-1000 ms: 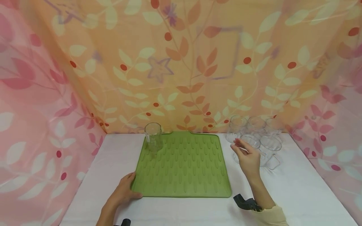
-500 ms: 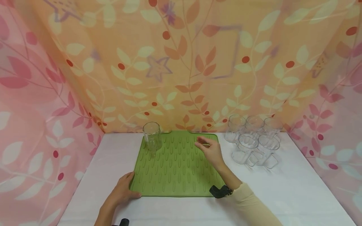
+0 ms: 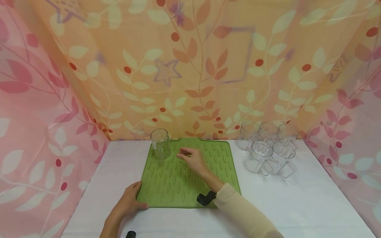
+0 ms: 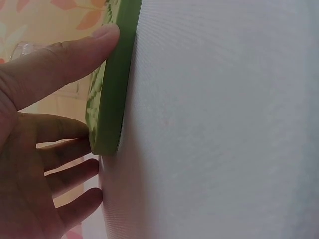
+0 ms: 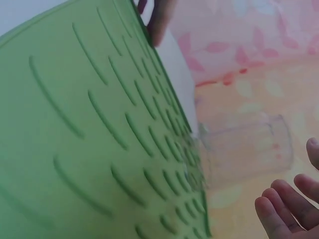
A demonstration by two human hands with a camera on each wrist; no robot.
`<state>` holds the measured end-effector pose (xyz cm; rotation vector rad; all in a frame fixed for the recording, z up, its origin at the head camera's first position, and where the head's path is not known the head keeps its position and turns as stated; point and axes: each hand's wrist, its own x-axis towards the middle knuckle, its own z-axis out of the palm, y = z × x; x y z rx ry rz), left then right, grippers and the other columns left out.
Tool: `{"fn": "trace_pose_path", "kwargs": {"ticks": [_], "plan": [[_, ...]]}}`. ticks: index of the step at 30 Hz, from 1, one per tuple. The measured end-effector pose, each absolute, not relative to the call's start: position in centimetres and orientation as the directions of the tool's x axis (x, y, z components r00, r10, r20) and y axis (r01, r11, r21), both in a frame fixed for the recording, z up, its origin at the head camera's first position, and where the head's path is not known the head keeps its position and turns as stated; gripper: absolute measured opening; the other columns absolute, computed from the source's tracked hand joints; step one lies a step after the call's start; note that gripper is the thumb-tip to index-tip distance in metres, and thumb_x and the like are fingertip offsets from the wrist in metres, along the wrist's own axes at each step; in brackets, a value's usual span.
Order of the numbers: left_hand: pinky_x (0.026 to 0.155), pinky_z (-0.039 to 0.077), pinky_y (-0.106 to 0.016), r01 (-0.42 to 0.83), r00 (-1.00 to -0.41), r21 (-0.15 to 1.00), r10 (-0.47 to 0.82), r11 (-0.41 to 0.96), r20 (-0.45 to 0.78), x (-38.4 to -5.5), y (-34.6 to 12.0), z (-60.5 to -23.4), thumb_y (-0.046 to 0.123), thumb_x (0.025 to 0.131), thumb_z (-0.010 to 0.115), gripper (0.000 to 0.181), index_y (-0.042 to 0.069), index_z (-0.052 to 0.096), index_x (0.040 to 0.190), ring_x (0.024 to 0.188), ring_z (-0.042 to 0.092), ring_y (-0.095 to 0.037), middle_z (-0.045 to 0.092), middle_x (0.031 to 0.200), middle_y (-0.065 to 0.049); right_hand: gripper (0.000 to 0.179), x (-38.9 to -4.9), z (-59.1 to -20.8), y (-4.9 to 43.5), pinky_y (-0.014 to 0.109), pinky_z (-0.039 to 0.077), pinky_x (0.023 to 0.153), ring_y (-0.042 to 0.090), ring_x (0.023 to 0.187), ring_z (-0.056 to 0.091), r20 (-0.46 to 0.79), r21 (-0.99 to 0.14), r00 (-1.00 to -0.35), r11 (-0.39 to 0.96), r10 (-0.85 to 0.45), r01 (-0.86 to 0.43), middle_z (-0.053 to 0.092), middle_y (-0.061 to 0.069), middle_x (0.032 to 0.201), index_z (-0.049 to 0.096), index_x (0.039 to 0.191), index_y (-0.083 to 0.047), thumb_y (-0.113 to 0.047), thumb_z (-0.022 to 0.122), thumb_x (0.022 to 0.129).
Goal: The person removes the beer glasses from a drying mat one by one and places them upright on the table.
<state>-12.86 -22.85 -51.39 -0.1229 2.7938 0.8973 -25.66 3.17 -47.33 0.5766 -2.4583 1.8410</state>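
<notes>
On a green ridged mat, a clear glass mug stands upright at the far left corner. My right hand is over the mat, just right of this mug, its fingers loosely bent with nothing between them. In the right wrist view the same mug appears beside the fingertips, with a gap between. My left hand touches the mat's near left corner. Seen from the left wrist, the thumb lies along the mat's edge, and the other fingers extend to its side.
Several clear glass mugs stand grouped on the white table, right of the mat. Patterned cloth rises behind the table, and pink cloth flanks it. Each wrist carries a black camera mount.
My right hand has moved left from the grouped mugs, across the mat, to beside the single mug, holding nothing throughout. My left hand has stayed at the mat's corner.
</notes>
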Motion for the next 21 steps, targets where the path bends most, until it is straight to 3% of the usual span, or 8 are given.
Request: {"fn": "trace_pose_path", "kwargs": {"ticks": [7,14,21], "plan": [[0.112,0.028,-0.065,-0.143,-0.976,0.568,-0.02,0.81,-0.218,-12.8,-22.8,-51.3,0.024,0.061,0.091,0.11,-0.01,0.031,0.146,0.138,0.028,-0.053,0.034,0.149,-0.032,0.033,-26.1,-48.5,-0.3,0.026,0.059,0.078,0.028,0.1,0.07,0.167,-0.944,-0.935,0.223,-0.313,-0.243,0.073,0.015,0.108,0.07,0.116,-0.002,-0.02,0.071,0.089],[0.111,0.03,-0.065,-0.139,-0.976,0.572,-0.015,0.808,-0.217,-12.8,-22.9,-51.1,0.024,0.06,0.091,0.11,-0.01,0.032,0.146,0.137,0.029,-0.053,0.036,0.149,-0.032,0.035,-26.2,-49.2,-3.1,0.03,0.059,0.079,0.03,0.098,0.07,0.166,-0.955,-0.937,0.185,-0.306,-0.23,0.073,0.019,0.106,0.069,0.115,0.004,-0.019,0.072,0.088],[0.111,0.03,-0.065,-0.129,-0.979,0.577,-0.009,0.806,-0.206,-12.8,-22.9,-51.3,0.023,0.06,0.091,0.109,-0.011,0.033,0.146,0.137,0.03,-0.053,0.037,0.148,-0.032,0.033,-26.1,-49.8,-4.9,0.02,0.057,0.07,0.021,0.089,0.07,0.188,-0.952,-0.951,0.193,-0.245,-0.238,0.074,0.015,0.101,0.072,0.111,0.002,-0.021,0.074,0.087]]}}
